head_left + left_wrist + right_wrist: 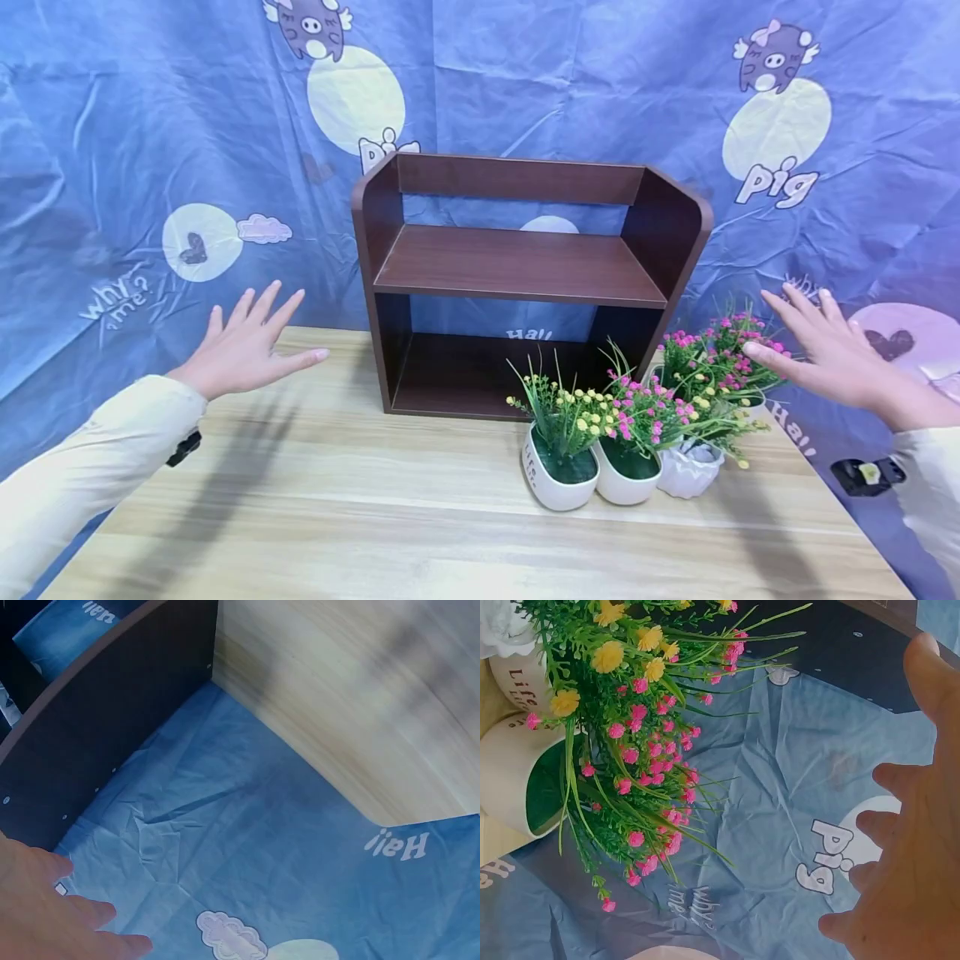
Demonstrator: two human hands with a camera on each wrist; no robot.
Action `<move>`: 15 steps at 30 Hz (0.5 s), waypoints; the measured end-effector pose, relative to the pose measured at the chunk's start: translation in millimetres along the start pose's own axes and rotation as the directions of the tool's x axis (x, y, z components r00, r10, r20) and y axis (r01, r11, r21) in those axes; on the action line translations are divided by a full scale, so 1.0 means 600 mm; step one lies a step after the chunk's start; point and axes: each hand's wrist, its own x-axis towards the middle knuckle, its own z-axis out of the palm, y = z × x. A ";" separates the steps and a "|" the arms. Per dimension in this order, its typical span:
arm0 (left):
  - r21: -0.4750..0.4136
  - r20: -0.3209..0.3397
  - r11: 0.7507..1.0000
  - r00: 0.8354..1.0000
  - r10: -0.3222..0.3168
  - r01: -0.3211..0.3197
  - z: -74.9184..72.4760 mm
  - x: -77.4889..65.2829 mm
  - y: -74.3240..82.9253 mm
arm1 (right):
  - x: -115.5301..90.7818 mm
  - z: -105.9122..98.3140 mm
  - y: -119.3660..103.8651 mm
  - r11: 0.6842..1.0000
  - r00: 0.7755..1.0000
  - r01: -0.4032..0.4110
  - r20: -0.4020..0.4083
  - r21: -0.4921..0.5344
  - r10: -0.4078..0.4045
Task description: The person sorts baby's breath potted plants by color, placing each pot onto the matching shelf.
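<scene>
My left hand [243, 346] is held out above the left side of the table with fingers spread, holding nothing. On the other side my right hand [828, 354] hovers beside the potted flowers, its fingers spread too. A dark brown two-tier shelf [525, 265] stands between them at the back. By its front right corner sit several white pots: one with yellow flowers [562, 479], one with pink flowers [630, 475], and a ridged one [688, 473]. Behind these, more pink flowers [738, 333] overlap my right fingertips' side in the head view. Both shelf boards are bare.
The light wooden table [337, 500] carries the shelf and pots. A blue printed cloth [495, 75] hangs close behind the shelf and drops past the table's edges. Dark wrist devices sit under both cuffs.
</scene>
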 end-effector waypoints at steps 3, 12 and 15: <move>-0.011 0.001 1.000 1.000 0.005 -0.005 0.004 0.000 0.002 | 0.001 0.001 -0.003 0.999 1.000 0.016 -0.019 0.028 -0.016; -0.037 -0.021 0.999 0.999 0.037 -0.038 0.035 -0.004 0.010 | 0.021 0.006 -0.035 0.968 0.988 0.097 -0.138 0.230 -0.066; -0.044 -0.031 0.998 0.998 0.050 -0.052 0.047 -0.007 0.015 | 0.029 0.007 -0.055 0.959 0.990 0.048 -0.144 0.279 -0.007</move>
